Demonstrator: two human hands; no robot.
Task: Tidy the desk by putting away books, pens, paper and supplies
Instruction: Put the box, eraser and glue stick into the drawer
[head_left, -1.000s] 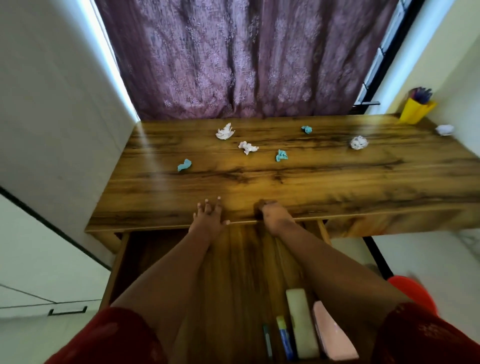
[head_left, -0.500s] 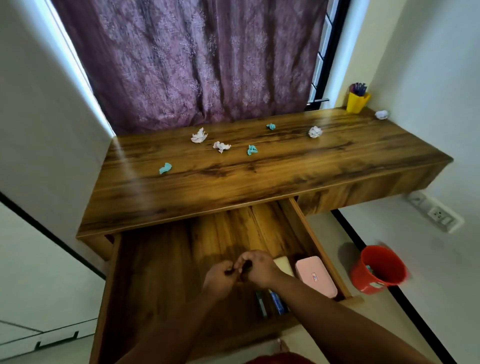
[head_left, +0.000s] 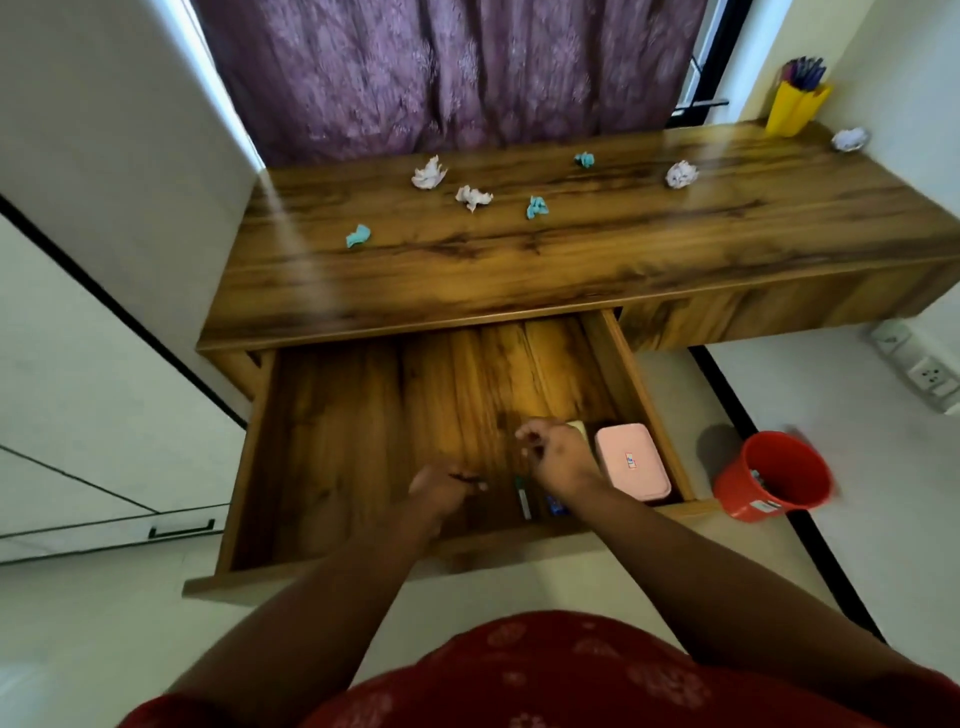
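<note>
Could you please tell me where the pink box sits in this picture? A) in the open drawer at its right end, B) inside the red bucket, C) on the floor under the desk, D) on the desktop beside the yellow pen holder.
A: the pink box lies in the open drawer, against its right wall, just right of the right hand.

purple curtain (head_left: 447, 78) over window, white walls (head_left: 104, 130), pale floor (head_left: 857, 493), wall socket (head_left: 927, 375).
</note>
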